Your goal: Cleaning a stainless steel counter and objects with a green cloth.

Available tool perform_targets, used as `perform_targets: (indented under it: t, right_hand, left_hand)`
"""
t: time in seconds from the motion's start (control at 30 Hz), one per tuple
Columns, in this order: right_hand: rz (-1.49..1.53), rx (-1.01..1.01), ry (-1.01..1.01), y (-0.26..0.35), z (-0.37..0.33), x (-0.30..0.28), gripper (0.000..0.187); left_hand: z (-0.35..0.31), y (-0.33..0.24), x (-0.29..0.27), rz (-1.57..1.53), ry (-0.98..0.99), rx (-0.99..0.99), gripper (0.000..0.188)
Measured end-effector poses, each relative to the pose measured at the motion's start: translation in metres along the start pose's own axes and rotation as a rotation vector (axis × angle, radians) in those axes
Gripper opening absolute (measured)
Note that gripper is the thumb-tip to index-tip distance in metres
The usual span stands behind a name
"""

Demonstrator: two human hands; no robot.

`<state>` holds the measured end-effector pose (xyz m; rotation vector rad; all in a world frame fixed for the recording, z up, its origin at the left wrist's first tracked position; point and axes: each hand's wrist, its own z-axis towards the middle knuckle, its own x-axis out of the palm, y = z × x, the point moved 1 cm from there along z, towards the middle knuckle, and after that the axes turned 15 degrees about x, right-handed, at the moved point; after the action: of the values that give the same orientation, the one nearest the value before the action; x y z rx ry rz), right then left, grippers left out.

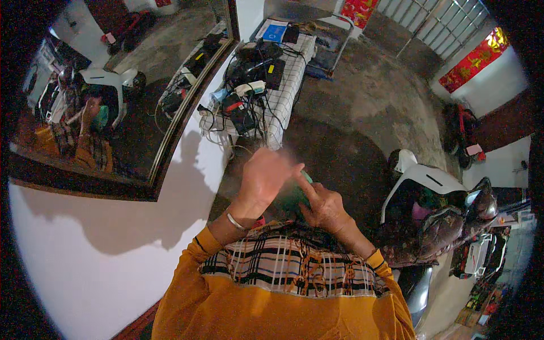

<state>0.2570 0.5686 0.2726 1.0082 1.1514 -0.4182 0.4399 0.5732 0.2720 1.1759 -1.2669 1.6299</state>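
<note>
My left hand (262, 178), with a silver bangle on its wrist, is raised in front of my chest. Motion smears its fingers, so their grip does not show. Close beside it, my right hand (326, 207) pinches a green object (296, 195) between thumb and fingers, its index finger stretched toward the left hand. The object is partly hidden and blurred, and its kind cannot be made out. A green patch (101, 118) also appears by the hands in the dark-framed wall mirror (158, 136).
Ahead, a table with a white checked cloth (300, 54) carries tangled black cables (255, 62), and a blue-and-white box (272, 31). On the right stands a white scooter (430, 178) with a dark quilted cover (439, 232). A white wall (113, 238) runs along my left.
</note>
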Motion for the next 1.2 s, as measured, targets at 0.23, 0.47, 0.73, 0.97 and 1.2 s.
perform_targets:
  t: [0.23, 0.47, 0.73, 0.97, 1.2]
  right_hand:
    - [0.001, -0.011, -0.013, -0.007, -0.002, -0.001, 0.092]
    - [-0.009, -0.014, -0.025, -0.011, -0.010, -0.001, 0.092]
    - [0.002, -0.014, -0.014, -0.014, -0.015, -0.004, 0.094]
    - [0.017, -0.020, -0.027, -0.015, -0.019, -0.007, 0.090]
    - [0.044, -0.089, -0.069, -0.024, -0.019, -0.014, 0.084]
  left_hand:
    - [0.002, 0.006, 0.002, -0.002, -0.025, -0.011, 0.026]
    - [-0.003, 0.012, 0.003, -0.006, -0.053, -0.023, 0.027]
    - [-0.008, 0.019, 0.001, 0.014, -0.045, -0.009, 0.027]
    - [-0.011, 0.029, -0.007, 0.014, -0.008, 0.018, 0.023]
    - [-0.017, 0.051, 0.021, 0.167, -0.182, -0.009, 0.016]
